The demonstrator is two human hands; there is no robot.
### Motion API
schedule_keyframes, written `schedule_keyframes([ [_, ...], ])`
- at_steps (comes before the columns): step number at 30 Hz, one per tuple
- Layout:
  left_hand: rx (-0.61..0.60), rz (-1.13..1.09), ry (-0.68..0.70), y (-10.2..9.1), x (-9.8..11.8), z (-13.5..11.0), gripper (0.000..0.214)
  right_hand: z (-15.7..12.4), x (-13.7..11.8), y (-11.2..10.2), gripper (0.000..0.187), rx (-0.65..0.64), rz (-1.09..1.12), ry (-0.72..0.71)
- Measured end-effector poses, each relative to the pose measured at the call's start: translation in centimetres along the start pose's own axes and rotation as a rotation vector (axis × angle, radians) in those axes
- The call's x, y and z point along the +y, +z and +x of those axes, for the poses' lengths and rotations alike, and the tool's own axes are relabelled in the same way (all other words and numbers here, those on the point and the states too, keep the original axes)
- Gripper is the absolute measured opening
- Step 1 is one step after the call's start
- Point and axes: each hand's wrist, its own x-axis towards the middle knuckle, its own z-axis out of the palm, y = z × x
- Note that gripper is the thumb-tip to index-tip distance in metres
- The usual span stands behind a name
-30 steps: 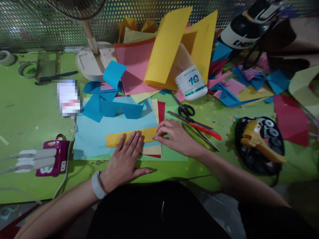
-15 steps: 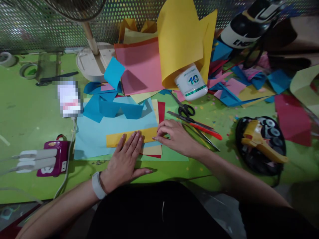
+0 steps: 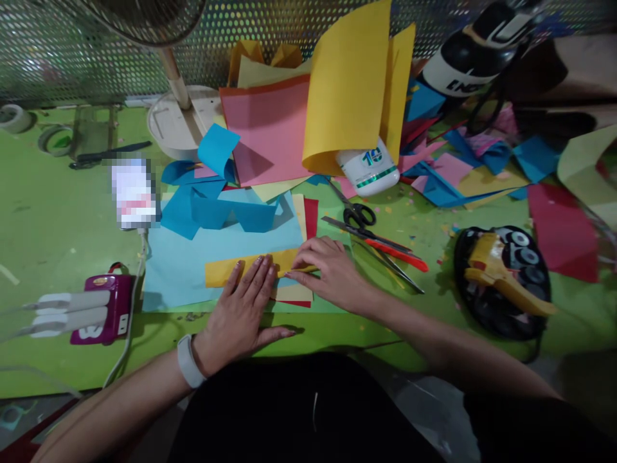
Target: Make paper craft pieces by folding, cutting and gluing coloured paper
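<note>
A yellow-orange paper strip (image 3: 219, 273) lies across a light blue sheet (image 3: 186, 267) on the green table. My left hand (image 3: 243, 308) rests flat on the strip, fingers stretched out and pressing its middle. At the strip's right end, my right hand (image 3: 328, 273) pinches the paper between thumb and fingers, and the edge there is lifted a little. Beneath the blue sheet, cream and red sheets (image 3: 311, 218) stick out on the right. A folded blue paper strip (image 3: 212, 209) sits just behind the yellow one.
Black scissors (image 3: 359, 215) and a red-handled cutter (image 3: 398, 253) lie right of my right hand. Farther right is a yellow glue gun (image 3: 501, 276). A white jar (image 3: 371, 173) leans under a curled yellow sheet (image 3: 344, 90). Left stand a phone (image 3: 134, 193) and a purple power adapter (image 3: 108, 308).
My right hand has shifted slightly left and now pinches the strip's right end, which has lifted and bent. My left hand stays in place. The curled yellow sheet has sagged over the jar.
</note>
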Motion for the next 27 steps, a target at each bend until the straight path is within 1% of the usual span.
schedule_keyframes([
  [2, 0.015, -0.025, 0.002, -0.1, 0.0, 0.1, 0.098, 0.0, -0.2, 0.3, 0.033, 0.019, 0.011, -0.007],
  [4, 0.03, -0.075, -0.002, -0.3, -0.1, 0.3, 0.089, 0.0, -0.1, 0.5, 0.036, 0.029, 0.018, -0.016],
  [6, 0.064, -0.161, -0.037, -0.6, -0.4, 0.5, 0.066, 0.0, 0.1, 0.6, 0.037, 0.03, 0.018, -0.028],
  [8, 0.117, -0.258, -0.125, -1.0, -1.0, 0.8, 0.037, 0.0, 0.3, 0.7, 0.038, 0.032, 0.018, -0.033],
  [9, 0.144, -0.298, -0.183, -1.2, -1.4, 1.0, 0.027, 0.0, 0.3, 0.8, 0.039, 0.032, 0.019, -0.032],
  [11, 0.182, -0.344, -0.283, -1.5, -2.2, 1.1, 0.016, 0.0, 0.4, 0.8, 0.041, 0.026, 0.022, -0.024],
  [13, 0.194, -0.358, -0.322, -1.6, -2.9, 1.2, 0.013, 0.1, 0.3, 0.7, 0.041, 0.015, 0.023, -0.011],
  [16, 0.182, -0.318, -0.33, -1.3, -3.2, 1.1, 0.013, 0.1, 0.2, 0.6, 0.04, -0.006, 0.019, 0.003],
  [21, 0.175, -0.111, -0.342, -1.2, -3.2, 0.9, 0.024, 0.2, 0.0, 0.4, 0.04, -0.033, 0.007, 0.022],
  [24, 0.156, -0.001, -0.361, -1.5, -3.5, 0.7, 0.027, 0.2, 0.0, 0.5, 0.041, -0.04, 0.009, 0.025],
  [27, 0.158, 0.064, -0.375, -2.0, -3.9, 0.5, 0.03, 0.2, 0.1, 0.6, 0.039, -0.029, 0.01, 0.017],
])
